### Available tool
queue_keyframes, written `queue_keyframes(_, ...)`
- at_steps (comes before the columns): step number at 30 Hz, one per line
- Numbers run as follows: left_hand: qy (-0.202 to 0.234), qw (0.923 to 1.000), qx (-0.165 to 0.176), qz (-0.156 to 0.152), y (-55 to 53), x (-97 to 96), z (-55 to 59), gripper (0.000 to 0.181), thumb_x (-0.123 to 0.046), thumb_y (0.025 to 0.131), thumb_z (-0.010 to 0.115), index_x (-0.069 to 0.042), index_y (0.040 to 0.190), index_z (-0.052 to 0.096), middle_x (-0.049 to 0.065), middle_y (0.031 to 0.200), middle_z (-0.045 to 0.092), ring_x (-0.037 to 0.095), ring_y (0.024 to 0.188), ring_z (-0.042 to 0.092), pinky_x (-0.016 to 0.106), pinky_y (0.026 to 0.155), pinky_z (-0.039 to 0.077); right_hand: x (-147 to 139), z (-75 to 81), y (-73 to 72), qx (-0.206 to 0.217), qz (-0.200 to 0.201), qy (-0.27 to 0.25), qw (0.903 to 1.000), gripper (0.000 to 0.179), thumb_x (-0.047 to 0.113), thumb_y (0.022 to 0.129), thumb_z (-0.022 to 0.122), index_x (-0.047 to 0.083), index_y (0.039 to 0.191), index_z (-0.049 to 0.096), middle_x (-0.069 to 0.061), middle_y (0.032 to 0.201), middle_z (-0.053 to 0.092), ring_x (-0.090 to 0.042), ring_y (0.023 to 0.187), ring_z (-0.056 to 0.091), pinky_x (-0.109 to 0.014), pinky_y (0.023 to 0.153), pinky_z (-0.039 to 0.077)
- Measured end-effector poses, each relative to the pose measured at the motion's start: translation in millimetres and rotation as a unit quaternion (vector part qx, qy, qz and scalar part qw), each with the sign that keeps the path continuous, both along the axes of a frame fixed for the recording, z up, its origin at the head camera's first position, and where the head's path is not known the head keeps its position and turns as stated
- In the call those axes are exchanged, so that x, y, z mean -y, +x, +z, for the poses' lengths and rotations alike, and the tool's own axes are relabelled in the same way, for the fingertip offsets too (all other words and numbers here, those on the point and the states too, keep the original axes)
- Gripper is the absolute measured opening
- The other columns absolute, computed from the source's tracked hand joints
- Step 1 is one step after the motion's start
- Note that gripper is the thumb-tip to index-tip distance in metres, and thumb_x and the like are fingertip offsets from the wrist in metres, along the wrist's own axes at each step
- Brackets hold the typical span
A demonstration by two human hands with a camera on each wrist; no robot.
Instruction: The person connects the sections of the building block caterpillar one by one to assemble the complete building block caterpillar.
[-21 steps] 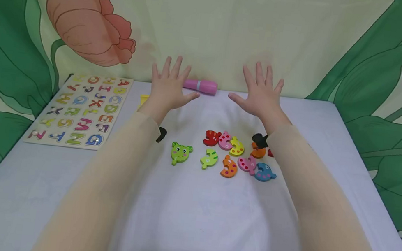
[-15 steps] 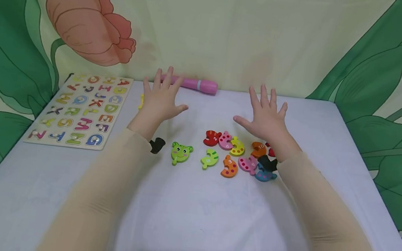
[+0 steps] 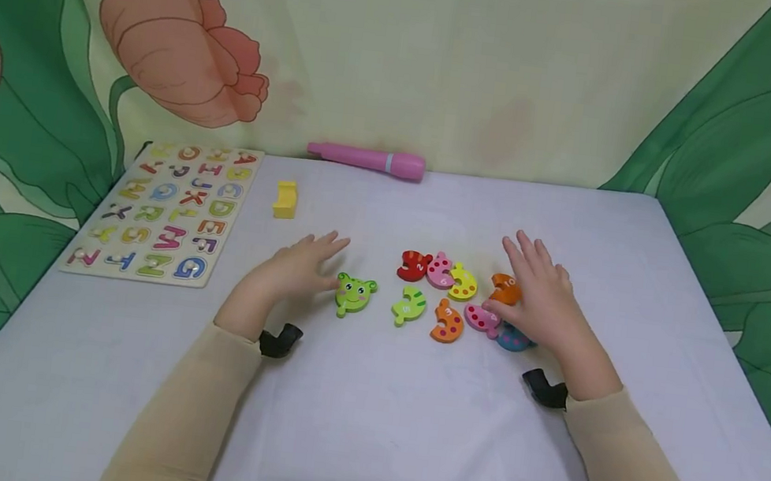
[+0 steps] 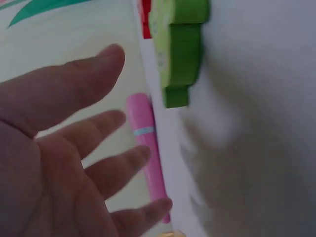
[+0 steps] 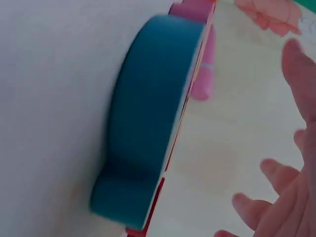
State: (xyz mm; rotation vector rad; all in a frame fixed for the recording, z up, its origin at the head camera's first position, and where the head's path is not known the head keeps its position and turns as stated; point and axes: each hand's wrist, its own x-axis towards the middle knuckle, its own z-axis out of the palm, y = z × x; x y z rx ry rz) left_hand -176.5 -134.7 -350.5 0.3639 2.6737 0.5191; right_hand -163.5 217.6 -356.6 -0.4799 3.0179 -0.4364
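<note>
My left hand [image 3: 291, 271] is just left of a green frog-faced wooden piece [image 3: 355, 295], fingers extended, thumb close to its edge. In the left wrist view the piece's thick green side [image 4: 185, 54] shows, and the palm holds nothing. My right hand [image 3: 541, 302] spreads above the right end of a group of curved, spotted wooden pieces. It partly covers a blue piece [image 3: 512, 338] and an orange piece [image 3: 504, 288], with the thumb over a pink piece [image 3: 481, 320]. From the right wrist, the blue piece's side [image 5: 148, 108] stands large beside the spread fingers.
Between the hands lie curved pieces: striped green [image 3: 409, 307], red [image 3: 413, 266], pink [image 3: 440, 270], yellow [image 3: 464, 283] and orange [image 3: 447, 323]. An alphabet puzzle board [image 3: 203, 274] lies at the left. A yellow block [image 3: 285, 200] and a pink stick-shaped object [image 3: 366, 159] sit farther back.
Both hands have come down and back from the far edge toward the wooden pieces. The left hand has turned its fingers rightward beside the frog piece. The yellow block is uncovered.
</note>
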Motion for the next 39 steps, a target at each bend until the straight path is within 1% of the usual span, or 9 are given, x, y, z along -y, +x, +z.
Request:
queue_keyframes(3,0.010,0.9994,0.034,0.004,5.8,0.8,-9.6,0.069,-0.030,0.084,0.061,-0.026,0.144,0.026,0.003,0.153,0.016,0.038,0.139,0.007,0.064,0.106,0.010,-8.2,-2.7,4.3,0.016,0.010,-0.025,0.9995,0.093,0.040,0.076,0.070,0.016,0.146,0.014,-0.010,0.153,0.011,-0.040,0.138,0.009,-0.070,0.099,0.016)
queue_keyframes(5,0.015,0.9988,0.046,0.005,7.5,0.8,-15.6,0.067,-0.028,0.083,0.062,-0.027,0.142,0.029,0.001,0.153,0.017,0.036,0.140,0.004,0.062,0.107,0.008,-13.5,-3.9,6.0,0.032,0.008,-0.039,0.9987,0.092,0.040,0.076,0.070,0.018,0.146,0.015,-0.008,0.153,0.014,-0.038,0.139,0.009,-0.069,0.099,0.017)
queue_keyframes(7,0.016,0.9987,0.048,0.002,8.1,1.0,-21.7,0.066,-0.026,0.083,0.062,-0.028,0.141,0.032,0.001,0.153,0.017,0.036,0.140,0.002,0.063,0.107,0.006,-18.6,-4.8,7.0,0.046,0.003,-0.048,0.9978,0.093,0.041,0.075,0.070,0.019,0.146,0.016,-0.007,0.153,0.016,-0.037,0.139,0.009,-0.070,0.098,0.017)
queue_keyframes(10,0.011,0.9993,0.035,0.001,7.7,0.8,-30.2,0.064,-0.028,0.082,0.062,-0.028,0.140,0.034,0.000,0.153,0.017,0.036,0.140,0.000,0.064,0.106,0.005,-25.5,-6.0,8.4,0.053,0.001,-0.051,0.9973,0.094,0.039,0.074,0.072,0.018,0.146,0.016,-0.008,0.152,0.017,-0.038,0.138,0.009,-0.070,0.097,0.018)
queue_keyframes(13,0.012,0.9999,0.012,0.000,7.1,0.6,-37.5,0.063,-0.030,0.081,0.063,-0.028,0.138,0.037,0.001,0.153,0.016,0.036,0.140,0.000,0.066,0.104,0.003,-30.7,-7.6,9.1,0.053,0.002,-0.053,0.9972,0.095,0.037,0.073,0.074,0.016,0.146,0.017,-0.010,0.152,0.017,-0.040,0.138,0.011,-0.069,0.098,0.019)
queue_keyframes(20,0.040,0.9989,-0.026,0.001,6.8,1.8,-50.0,0.056,-0.032,0.078,0.066,-0.027,0.130,0.046,0.002,0.153,0.016,0.032,0.141,-0.002,0.065,0.105,-0.002,-36.0,-12.7,8.5,0.071,0.011,-0.088,0.9935,0.095,0.035,0.074,0.073,0.014,0.146,0.014,-0.013,0.152,0.015,-0.040,0.137,0.012,-0.064,0.101,0.020)
queue_keyframes(26,0.069,0.9970,-0.035,0.001,8.1,1.8,-57.0,0.056,-0.031,0.077,0.067,-0.027,0.129,0.047,0.001,0.153,0.015,0.028,0.142,-0.004,0.062,0.106,-0.008,-38.0,-16.9,7.1,0.086,0.002,-0.107,0.9905,0.094,0.032,0.075,0.073,0.015,0.146,0.014,-0.014,0.151,0.017,-0.039,0.137,0.014,-0.062,0.102,0.022)
queue_keyframes(30,0.082,0.9956,-0.046,-0.009,6.4,0.9,-60.3,0.055,-0.031,0.077,0.067,-0.028,0.129,0.049,0.000,0.153,0.016,0.026,0.142,-0.003,0.062,0.106,-0.009,-39.5,-18.3,5.3,0.093,0.000,-0.113,0.9892,0.094,0.032,0.075,0.072,0.016,0.147,0.013,-0.014,0.151,0.017,-0.039,0.137,0.014,-0.063,0.102,0.022)
queue_keyframes(39,0.093,0.9940,-0.056,-0.014,2.0,1.2,-63.6,0.053,-0.033,0.076,0.067,-0.028,0.126,0.052,-0.001,0.152,0.019,0.025,0.142,0.001,0.059,0.107,-0.010,-37.1,-21.4,5.6,0.113,0.002,-0.115,0.9870,0.092,0.039,0.076,0.070,0.018,0.147,0.014,-0.016,0.150,0.020,-0.040,0.136,0.018,-0.063,0.102,0.023)
